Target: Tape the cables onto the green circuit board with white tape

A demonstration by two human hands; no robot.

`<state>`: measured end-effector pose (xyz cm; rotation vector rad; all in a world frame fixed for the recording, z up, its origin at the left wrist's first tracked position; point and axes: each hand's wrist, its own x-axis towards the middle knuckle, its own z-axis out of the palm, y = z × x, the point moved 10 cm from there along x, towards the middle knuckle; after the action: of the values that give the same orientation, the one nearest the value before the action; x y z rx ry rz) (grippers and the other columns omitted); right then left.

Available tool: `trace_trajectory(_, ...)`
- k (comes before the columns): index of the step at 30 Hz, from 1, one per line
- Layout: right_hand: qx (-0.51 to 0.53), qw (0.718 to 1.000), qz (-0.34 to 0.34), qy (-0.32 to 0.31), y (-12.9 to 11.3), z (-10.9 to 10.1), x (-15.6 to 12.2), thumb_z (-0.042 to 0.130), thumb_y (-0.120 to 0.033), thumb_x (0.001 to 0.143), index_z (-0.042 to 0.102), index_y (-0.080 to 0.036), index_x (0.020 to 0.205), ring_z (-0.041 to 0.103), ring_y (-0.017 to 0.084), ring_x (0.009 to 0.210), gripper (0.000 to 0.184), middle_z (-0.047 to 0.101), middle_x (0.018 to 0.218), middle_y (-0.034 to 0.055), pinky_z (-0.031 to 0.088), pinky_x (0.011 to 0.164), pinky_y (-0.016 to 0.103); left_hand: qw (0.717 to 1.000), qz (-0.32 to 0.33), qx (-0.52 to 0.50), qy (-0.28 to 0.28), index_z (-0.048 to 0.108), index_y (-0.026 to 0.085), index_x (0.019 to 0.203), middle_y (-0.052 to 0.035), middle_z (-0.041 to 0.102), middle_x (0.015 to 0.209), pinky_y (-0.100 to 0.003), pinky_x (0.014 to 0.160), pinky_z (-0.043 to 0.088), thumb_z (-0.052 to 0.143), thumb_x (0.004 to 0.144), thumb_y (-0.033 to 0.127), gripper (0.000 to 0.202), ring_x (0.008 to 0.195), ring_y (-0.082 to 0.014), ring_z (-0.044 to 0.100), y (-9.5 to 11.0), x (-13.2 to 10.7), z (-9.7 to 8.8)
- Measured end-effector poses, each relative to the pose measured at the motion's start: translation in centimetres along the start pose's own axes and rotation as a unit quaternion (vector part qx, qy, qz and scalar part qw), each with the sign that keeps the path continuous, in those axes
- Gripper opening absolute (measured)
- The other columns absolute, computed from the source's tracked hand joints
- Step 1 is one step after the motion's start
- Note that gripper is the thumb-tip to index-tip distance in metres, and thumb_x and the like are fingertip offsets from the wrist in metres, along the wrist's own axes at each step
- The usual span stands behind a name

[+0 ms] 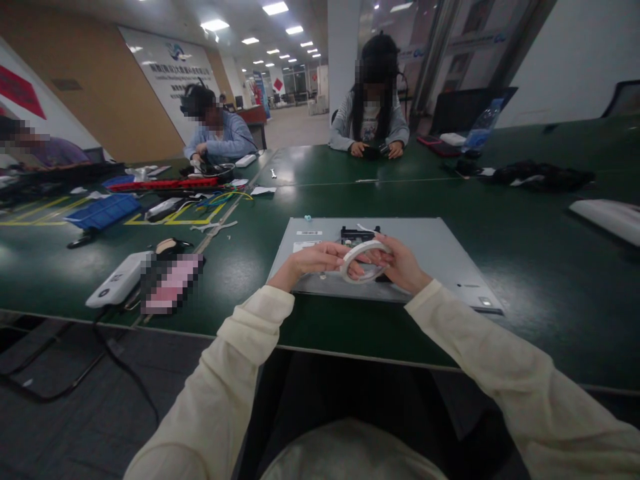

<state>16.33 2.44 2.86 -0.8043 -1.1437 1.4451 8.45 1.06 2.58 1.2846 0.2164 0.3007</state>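
A roll of white tape (349, 268) is held up between both hands, over a flat grey display panel (435, 260) lying on the green table. My left hand (320, 259) grips the roll's left side, some fingers reaching through the ring. On the opposite side, my right hand (403, 261) has its thumb and fingers closed around the rim. A short white strip (367, 229) shows just above the right fingers; whether it joins the roll is unclear. Behind the roll, a black bracket with a circuit board (350, 235) on the panel is partly hidden by the hands.
Left of the panel lie a pink phone-like object (174, 285) and a white power bank (120, 279) with a cable. Farther left are a blue bin (103, 212) and a red strip (165, 184). Several people sit around the table; a bottle (483, 127) stands far right.
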Motion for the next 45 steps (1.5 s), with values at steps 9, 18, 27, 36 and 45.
trace_trajectory(9,0.002,1.0,-0.014,-0.02,0.0,0.3,0.2,0.057,-0.047,0.078,0.041,-0.019,0.043,0.027,0.008,0.039,0.048,0.027,0.039,-0.0046,0.03,0.049,0.026,1.0,-0.004,0.009,0.01,0.067,0.008,0.098,-0.0134,0.069,0.083,-0.029,0.076,0.047,0.073,0.065,0.041,0.046,0.078,-0.0196,0.064,-0.3,0.0,-0.3)
trace_trajectory(18,-0.064,0.997,-0.04,-0.014,-0.6,0.1,0.1,0.057,-0.05,0.078,0.045,-0.017,0.043,0.026,0.007,0.038,0.05,0.028,0.037,-0.005,0.026,0.045,0.024,0.999,0.008,0.039,0.016,0.067,0.008,0.093,-0.0135,0.068,0.079,-0.031,0.071,0.048,0.066,0.063,0.061,0.061,0.073,-0.0199,0.063,0.0,0.4,-0.3)
trace_trajectory(27,-0.087,0.995,-0.052,-0.012,-1.1,0.1,0.0,0.061,-0.048,0.076,0.053,-0.016,0.049,0.027,0.006,0.039,0.043,0.033,0.039,-0.0051,0.022,0.043,0.024,0.994,0.016,0.073,0.084,0.064,0.011,0.099,-0.0119,0.066,0.089,-0.032,0.077,0.046,0.062,0.069,0.059,0.057,0.079,-0.0183,0.062,0.2,0.6,-1.6)
trace_trajectory(36,-0.219,0.965,-0.146,0.01,-3.6,-0.1,-0.4,0.059,-0.046,0.078,0.061,-0.016,0.056,0.038,0.008,0.044,0.037,0.047,0.046,-0.0017,0.028,0.047,0.024,0.943,0.128,0.156,0.265,0.062,0.015,0.095,-0.0057,0.06,0.097,-0.027,0.082,0.042,0.064,0.076,0.036,0.029,0.09,-0.0147,0.056,3.2,-0.6,-5.0)
trace_trajectory(45,-0.199,0.969,-0.144,0.001,-4.1,0.4,-0.6,0.06,-0.046,0.078,0.067,-0.017,0.066,0.052,0.013,0.053,0.032,0.054,0.051,0.0,0.041,0.061,0.028,0.915,0.19,0.121,0.333,0.06,0.014,0.079,-0.0005,0.06,0.079,-0.024,0.076,0.043,0.069,0.071,0.032,0.022,0.076,-0.0106,0.057,4.2,-1.5,-6.6)
